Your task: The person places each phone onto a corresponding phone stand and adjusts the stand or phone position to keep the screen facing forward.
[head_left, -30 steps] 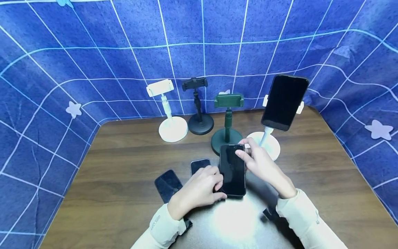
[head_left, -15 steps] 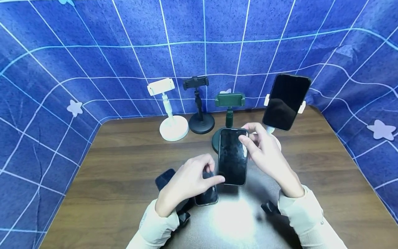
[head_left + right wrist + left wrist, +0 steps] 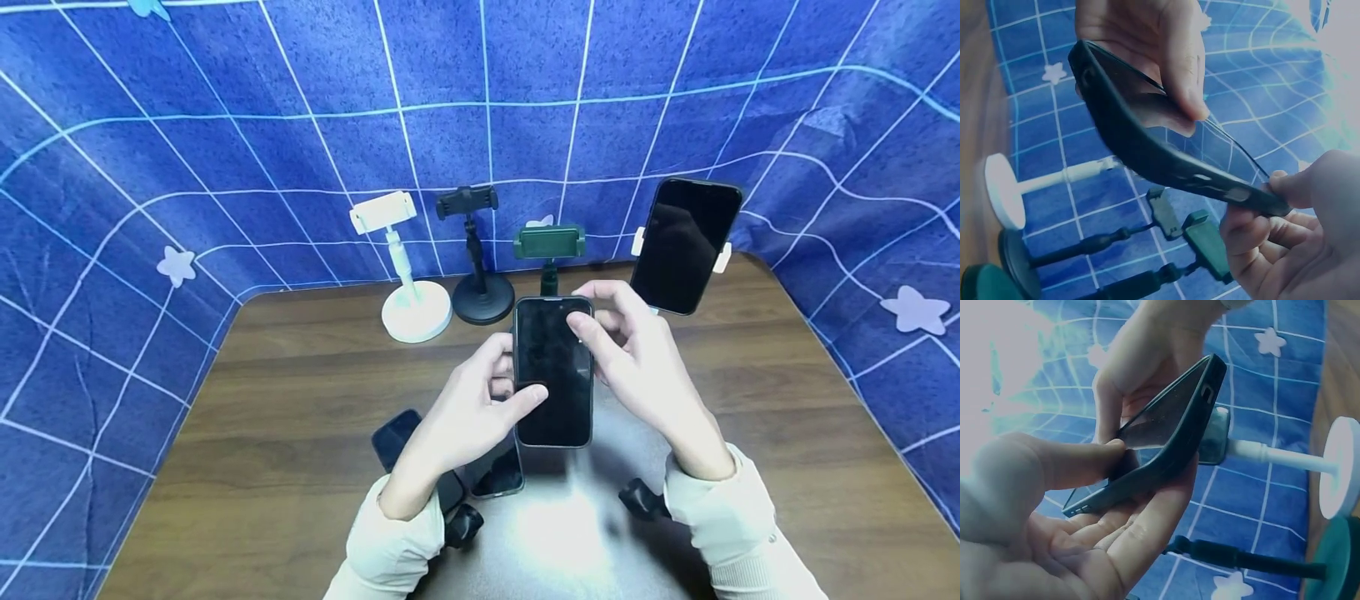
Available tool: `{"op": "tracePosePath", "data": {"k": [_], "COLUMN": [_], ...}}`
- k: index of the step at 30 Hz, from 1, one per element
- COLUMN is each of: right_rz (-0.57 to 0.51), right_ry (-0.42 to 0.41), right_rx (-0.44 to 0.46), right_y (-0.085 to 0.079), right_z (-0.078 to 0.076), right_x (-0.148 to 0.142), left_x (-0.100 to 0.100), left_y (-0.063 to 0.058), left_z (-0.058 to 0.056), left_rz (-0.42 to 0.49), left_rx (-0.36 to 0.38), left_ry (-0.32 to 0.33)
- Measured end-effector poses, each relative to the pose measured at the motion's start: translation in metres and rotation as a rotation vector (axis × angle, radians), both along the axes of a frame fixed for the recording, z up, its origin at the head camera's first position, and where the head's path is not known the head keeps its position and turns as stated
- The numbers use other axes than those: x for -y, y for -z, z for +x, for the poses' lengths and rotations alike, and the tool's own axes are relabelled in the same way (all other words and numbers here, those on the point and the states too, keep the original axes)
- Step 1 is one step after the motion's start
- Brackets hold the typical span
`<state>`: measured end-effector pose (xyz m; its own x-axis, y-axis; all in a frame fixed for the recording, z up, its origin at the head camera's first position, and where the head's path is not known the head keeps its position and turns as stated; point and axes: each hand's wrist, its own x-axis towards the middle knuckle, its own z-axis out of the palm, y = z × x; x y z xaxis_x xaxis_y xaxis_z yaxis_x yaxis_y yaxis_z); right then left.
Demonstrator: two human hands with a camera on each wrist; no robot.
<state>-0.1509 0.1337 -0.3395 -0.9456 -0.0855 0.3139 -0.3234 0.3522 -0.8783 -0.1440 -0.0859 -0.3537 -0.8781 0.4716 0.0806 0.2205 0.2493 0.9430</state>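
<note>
A black smartphone (image 3: 553, 375) in a dark case is held upright above the table, its screen toward the head camera. My left hand (image 3: 472, 408) grips its left edge, thumb on the screen and fingers behind. At the upper right corner my right hand (image 3: 645, 367) pinches it between thumb and fingers. Both wrist views show the phone (image 3: 1166, 444) between the two hands. Behind it stands a green phone stand (image 3: 550, 242), its base hidden by the phone. Two more phones lie below the left hand, one dark phone (image 3: 393, 437) and another phone (image 3: 498, 471), both partly covered.
A white stand (image 3: 416, 312) and a black stand (image 3: 482, 297) stand at the back of the wooden table (image 3: 300, 400). At the right, a white stand's clamp (image 3: 722, 257) holds a large black phone (image 3: 686, 246). A blue patterned cloth (image 3: 300, 167) hangs behind.
The phone has risen off the table toward the green stand, carried by the right hand. My left hand has come from beside it to grip its left edge, uncovering a phone lying below.
</note>
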Motion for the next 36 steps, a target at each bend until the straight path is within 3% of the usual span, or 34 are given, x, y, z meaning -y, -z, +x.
{"op": "tracePosePath", "data": {"k": [6, 11, 16, 30, 36], "right_rz": [-0.139, -0.192, -0.145, -0.135, -0.064], "right_ry": [0.035, 0.057, 0.089, 0.065, 0.138], "right_rx": [-0.083, -0.097, -0.096, -0.143, -0.143], "right_y": [-0.005, -0.005, -0.002, -0.001, 0.000], "right_z": [0.004, 0.009, 0.011, 0.009, 0.011], "right_x": [0.007, 0.011, 0.012, 0.018, 0.021], "left_x": [-0.001, 0.000, 0.002, 0.004, 0.002], "left_y": [-0.011, -0.013, -0.013, -0.014, -0.016], "left_z": [0.005, 0.009, 0.010, 0.013, 0.012], "left_rz": [0.095, 0.092, 0.093, 0.097, 0.123], "left_rx": [0.018, -0.018, -0.044, -0.070, -0.078], "left_ry": [-0.003, -0.032, -0.041, -0.085, -0.098]}}
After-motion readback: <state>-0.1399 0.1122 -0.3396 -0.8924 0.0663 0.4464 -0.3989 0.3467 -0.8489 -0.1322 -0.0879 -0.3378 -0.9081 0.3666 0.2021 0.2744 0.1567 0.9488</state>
